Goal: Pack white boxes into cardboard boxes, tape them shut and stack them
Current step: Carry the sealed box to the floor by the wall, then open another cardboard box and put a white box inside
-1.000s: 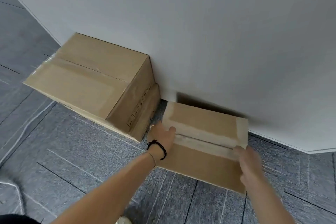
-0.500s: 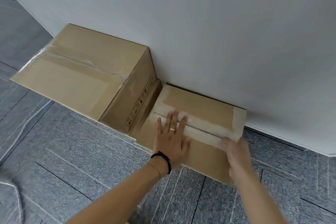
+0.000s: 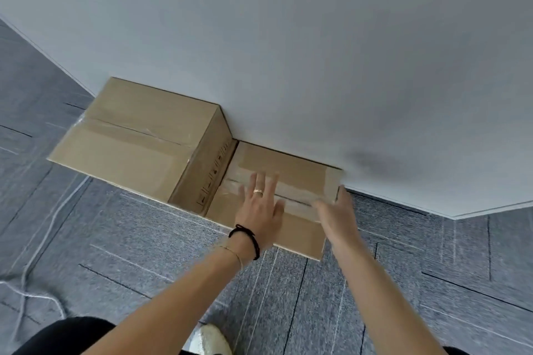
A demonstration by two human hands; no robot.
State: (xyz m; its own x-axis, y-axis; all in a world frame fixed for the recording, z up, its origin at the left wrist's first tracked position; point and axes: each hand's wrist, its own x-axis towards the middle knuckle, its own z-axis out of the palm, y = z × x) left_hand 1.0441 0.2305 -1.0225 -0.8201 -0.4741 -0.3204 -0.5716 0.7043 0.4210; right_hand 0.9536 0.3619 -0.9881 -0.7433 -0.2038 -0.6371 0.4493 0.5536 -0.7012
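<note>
A small taped cardboard box (image 3: 291, 166) lies on the grey carpet, pushed against the wall and against the side of a taller stack of cardboard boxes (image 3: 135, 141) on its left. My left hand (image 3: 259, 204), with a ring and black wristbands, hovers over the small box with its fingers spread. My right hand (image 3: 336, 215) is blurred at the box's right edge, fingers apart, holding nothing. Both hands appear just off the box's top.
A white wall (image 3: 317, 52) runs behind the boxes and bends forward at the right. A grey cable (image 3: 37, 245) trails over the carpet at the left. My light shoe (image 3: 212, 339) shows at the bottom.
The small box was slid back against the wall and beside the stack. My left hand went from its left edge to its top. Both hands have now pulled back slightly.
</note>
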